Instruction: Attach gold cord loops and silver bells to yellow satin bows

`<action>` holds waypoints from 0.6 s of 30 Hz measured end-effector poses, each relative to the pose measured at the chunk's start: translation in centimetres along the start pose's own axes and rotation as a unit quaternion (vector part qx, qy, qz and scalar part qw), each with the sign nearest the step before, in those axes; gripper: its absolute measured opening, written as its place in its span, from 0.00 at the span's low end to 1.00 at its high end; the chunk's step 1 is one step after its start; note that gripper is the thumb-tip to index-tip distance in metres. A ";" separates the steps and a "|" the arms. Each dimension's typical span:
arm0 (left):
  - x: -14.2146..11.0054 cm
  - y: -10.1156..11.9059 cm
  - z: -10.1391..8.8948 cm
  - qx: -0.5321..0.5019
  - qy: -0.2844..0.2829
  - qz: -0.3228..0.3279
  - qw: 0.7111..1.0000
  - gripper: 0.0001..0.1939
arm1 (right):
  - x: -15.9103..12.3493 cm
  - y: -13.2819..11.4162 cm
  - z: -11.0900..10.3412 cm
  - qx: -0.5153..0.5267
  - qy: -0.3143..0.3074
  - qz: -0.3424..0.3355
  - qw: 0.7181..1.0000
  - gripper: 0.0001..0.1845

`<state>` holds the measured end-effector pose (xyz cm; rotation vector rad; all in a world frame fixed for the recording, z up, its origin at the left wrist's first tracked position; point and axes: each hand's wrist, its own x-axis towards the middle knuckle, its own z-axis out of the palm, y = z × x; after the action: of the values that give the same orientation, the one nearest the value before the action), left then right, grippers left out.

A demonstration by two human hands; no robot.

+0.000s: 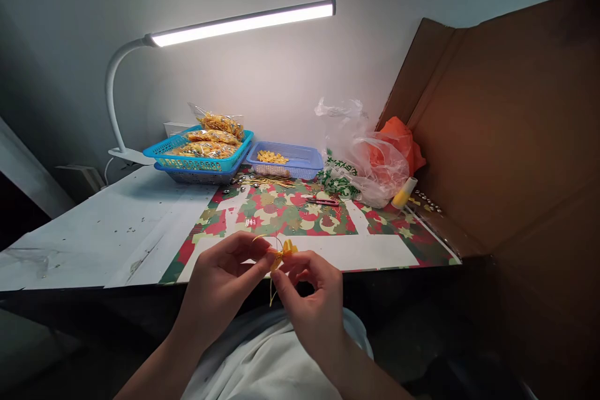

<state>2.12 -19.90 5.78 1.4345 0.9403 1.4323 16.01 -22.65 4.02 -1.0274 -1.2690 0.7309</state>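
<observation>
we pinch the small yellow bow point(289, 247) between the fingertips of our left hand point(216, 281) and right hand point(319, 303), by the worktop's point(365, 251) near edge; its loops lean toward the right fingers, a thin cord point(270, 295) dangling between both thumbs.

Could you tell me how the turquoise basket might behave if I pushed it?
The turquoise basket would probably keep its shape, as its perforated walls look like moulded plastic. It might shift on the blue basket beneath it, and the top plastic bag, heaped above the rim, could slide off.
</observation>
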 end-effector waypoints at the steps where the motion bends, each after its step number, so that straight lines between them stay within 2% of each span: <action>1: -0.1 0.1 0.1 -0.003 -0.002 0.001 1.000 0.05 | 0.0 0.1 0.1 -0.017 0.007 -0.022 1.000 0.03; 10: -0.3 0.1 0.0 -0.010 -0.009 0.004 1.000 0.06 | 0.1 -0.5 0.0 -0.071 0.028 -0.135 0.988 0.02; 13: -0.4 -0.2 0.0 -0.010 -0.008 0.005 1.000 0.07 | 0.3 -0.7 -0.1 -0.077 0.024 -0.125 0.989 0.02; 18: -0.6 -0.5 -0.1 0.029 -0.004 0.016 0.999 0.08 | 0.6 -0.8 -0.2 -0.080 -0.002 -0.070 0.994 0.04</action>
<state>1.99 -20.28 5.09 1.5028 0.9645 1.4317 16.25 -22.48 4.99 -1.0541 -1.4051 0.5298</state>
